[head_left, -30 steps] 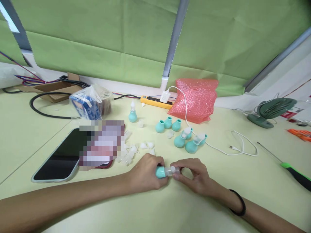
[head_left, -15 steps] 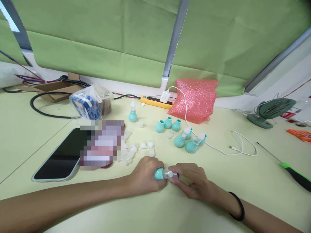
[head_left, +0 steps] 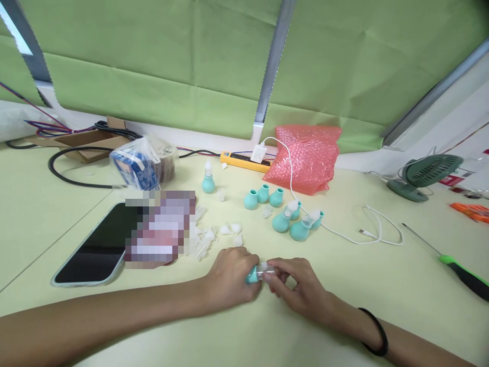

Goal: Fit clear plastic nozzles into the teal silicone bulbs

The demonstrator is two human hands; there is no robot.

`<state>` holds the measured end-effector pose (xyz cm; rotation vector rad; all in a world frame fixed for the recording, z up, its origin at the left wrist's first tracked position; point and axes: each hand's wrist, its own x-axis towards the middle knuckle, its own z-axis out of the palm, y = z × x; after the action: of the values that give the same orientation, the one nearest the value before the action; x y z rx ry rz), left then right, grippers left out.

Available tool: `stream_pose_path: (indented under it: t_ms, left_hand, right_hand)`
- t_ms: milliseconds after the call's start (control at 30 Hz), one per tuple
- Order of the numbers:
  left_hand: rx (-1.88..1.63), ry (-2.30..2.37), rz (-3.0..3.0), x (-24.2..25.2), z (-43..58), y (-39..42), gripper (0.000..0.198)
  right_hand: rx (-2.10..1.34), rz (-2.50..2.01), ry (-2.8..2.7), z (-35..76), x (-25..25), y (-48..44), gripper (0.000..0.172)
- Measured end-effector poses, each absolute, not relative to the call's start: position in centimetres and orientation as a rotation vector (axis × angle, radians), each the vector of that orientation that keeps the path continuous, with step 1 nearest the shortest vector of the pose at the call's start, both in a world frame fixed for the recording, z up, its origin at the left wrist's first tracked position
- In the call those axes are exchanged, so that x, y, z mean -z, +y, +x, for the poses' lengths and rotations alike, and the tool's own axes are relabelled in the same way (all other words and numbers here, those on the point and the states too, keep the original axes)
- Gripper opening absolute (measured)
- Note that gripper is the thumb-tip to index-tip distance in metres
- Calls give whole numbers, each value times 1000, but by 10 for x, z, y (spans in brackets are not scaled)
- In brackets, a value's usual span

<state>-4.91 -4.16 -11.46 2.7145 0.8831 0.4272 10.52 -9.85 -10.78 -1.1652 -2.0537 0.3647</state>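
My left hand (head_left: 234,274) is wrapped round a teal squeeze bulb (head_left: 251,275), and only the bulb's neck shows past the fingers. A clear plastic tube (head_left: 263,272) with a small round stub on its side sits at that neck, pointing right. Thumb and fingertips of my right hand (head_left: 296,283) pinch the tube's far end. Beyond my left hand lie white tips (head_left: 230,229) and a loose pile of clear tubes (head_left: 202,244). Farther back are several teal bulbs (head_left: 280,222), some with clear parts resting on them. One bulb with a nozzle (head_left: 208,182) stands upright.
Two phones, one dark-screened (head_left: 95,250) and one blurred (head_left: 160,229), lie at left. Behind are a bagged blue package (head_left: 139,165), a yellow power strip (head_left: 244,161) and pink bubble wrap (head_left: 305,158). A white cable (head_left: 378,224), screwdriver (head_left: 464,275) and green fan (head_left: 428,173) are at right.
The clear tube has turned in my right fingers, its round stub now facing more away from me. My right fingertips have shifted slightly; my left hand keeps its grip on the bulb.
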Motion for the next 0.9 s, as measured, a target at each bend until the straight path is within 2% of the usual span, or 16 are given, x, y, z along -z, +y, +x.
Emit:
stream_pose_path:
  t_ms: [267,433,500,567,700,900]
  left_hand:
    - [-570,770,2692,114,-52,-43,17]
    - [-687,497,2818,112,-57,-48,28]
    - [-742,366,2896,113,-59,-50,29]
    - [-781,320,2895,113,-61,-50,29]
    - [-796,313,2768,110,-66,-51,26]
    - [-847,441,2428,104,-67,-47,22]
  right_hand:
    - [-319,-1163,-1975,104,112,-95,9]
    - [-725,-1102,-1884,110,98,-74,27]
    - [-791,-1108,-1846,105,92,-61,26]
    - [-657,-1148,-1958,97,91,-48,17]
    - [-308,-1102,-2335,83,102,-32,20]
    - [-219,-1040,-2211,98,119,-40,12]
